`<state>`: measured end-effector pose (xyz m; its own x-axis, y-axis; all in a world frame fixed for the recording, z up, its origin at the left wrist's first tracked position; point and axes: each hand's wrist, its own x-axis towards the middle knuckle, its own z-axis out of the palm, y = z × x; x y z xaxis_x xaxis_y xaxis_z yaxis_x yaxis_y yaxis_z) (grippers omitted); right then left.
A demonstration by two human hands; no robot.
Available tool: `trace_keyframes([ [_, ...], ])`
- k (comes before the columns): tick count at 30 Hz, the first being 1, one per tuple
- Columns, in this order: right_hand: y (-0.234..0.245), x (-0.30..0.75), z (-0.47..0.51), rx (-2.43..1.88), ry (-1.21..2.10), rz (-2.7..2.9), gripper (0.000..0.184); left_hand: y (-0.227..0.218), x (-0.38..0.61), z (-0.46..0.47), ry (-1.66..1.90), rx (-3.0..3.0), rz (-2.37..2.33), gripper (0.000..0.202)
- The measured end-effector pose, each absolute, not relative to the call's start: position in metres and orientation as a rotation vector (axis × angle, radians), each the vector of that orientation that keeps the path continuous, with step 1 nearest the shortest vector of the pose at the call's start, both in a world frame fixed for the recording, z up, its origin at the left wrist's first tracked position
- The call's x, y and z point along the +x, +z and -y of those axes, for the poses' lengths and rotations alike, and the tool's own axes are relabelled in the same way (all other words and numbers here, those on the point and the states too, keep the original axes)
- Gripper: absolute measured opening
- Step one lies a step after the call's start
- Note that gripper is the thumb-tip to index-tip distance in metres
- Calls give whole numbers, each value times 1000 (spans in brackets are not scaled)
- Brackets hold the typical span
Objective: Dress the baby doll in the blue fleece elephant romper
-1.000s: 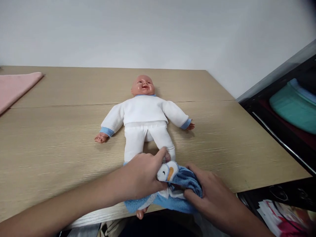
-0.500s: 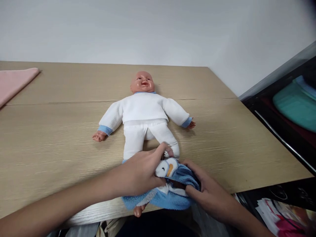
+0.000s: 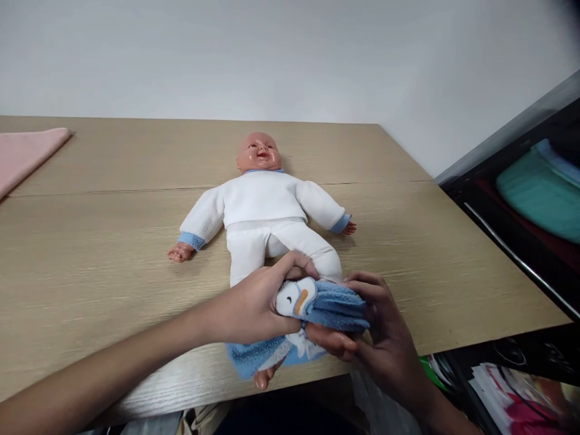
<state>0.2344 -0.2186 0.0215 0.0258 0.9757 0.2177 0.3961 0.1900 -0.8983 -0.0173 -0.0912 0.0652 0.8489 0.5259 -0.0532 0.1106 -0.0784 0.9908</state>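
Observation:
A baby doll [image 3: 265, 199] in a white top with blue cuffs lies on its back, feet at the table's near edge. Blue fleece pants [image 3: 338, 305] with a white-and-orange bird face are bunched around its lower legs. My left hand [image 3: 258, 302] grips the pants beside the bird face, thumb below and fingers above. At the other side, my right hand [image 3: 385, 332] is closed on the gathered fabric by the doll's foot [image 3: 333, 341], which pokes out beneath it. The doll's other foot [image 3: 267, 376] sticks out of the other blue leg opening.
The wooden table [image 3: 113, 241] meets a white wall behind. A folded pink cloth [image 3: 29, 154] lies at the far left. Past the right edge are a green cloth item [image 3: 544, 187] in a black case and some colourful printed papers [image 3: 516, 393] below.
The doll's foot has come out through the bunched blue pants leg, which is now gathered above it. My right hand has turned and moved up around the fabric and foot.

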Motion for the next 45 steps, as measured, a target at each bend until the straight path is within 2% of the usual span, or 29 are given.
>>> trace_keyframes([
  [2, 17, 237, 214, -1336, 814, 1502, 45, 64, -19, 90, 365, 1623, -509, 53],
  [4, 14, 241, 208, -1329, 907, 1465, 33, 64, -20, 89, 357, 1632, -529, 46],
  [8, 17, 252, 194, -1322, 1239, 1400, 22, 70, -20, 87, 386, 1754, -598, 30],
  [13, 28, 265, 167, -1243, 1757, 1221, 28, 72, -19, 82, 307, 1687, -590, 28],
  [16, 32, 272, 147, -1182, 1888, 1335, 38, 73, -21, 81, 254, 1658, -583, 27],
  [18, 31, 275, 136, -1132, 1893, 1415, 44, 76, -22, 81, 241, 1667, -584, 34],
  [21, 29, 278, 128, -1018, 1873, 1453, 51, 80, -23, 82, 241, 1726, -610, 56],
  [25, 33, 277, 127, -941, 1674, 1645, 52, 86, -29, 90, 303, 1774, -670, 45],
  [29, 36, 274, 125, -991, 1483, 1724, 33, 90, -55, 111, 343, 1779, -822, 39],
  [32, 31, 272, 119, -1051, 1499, 1606, 22, 87, -84, 128, 326, 1766, -1016, 48],
  [36, 30, 266, 111, -1157, 1550, 1622, 26, 74, -108, 141, 360, 1625, -1127, 52],
  [42, 59, 244, 101, -1305, 1256, 1924, 33, 61, -106, 135, 497, 1559, -1222, 47],
  [45, 69, 234, 97, -1261, 1167, 1983, 23, 62, -102, 132, 516, 1618, -1238, 42],
])
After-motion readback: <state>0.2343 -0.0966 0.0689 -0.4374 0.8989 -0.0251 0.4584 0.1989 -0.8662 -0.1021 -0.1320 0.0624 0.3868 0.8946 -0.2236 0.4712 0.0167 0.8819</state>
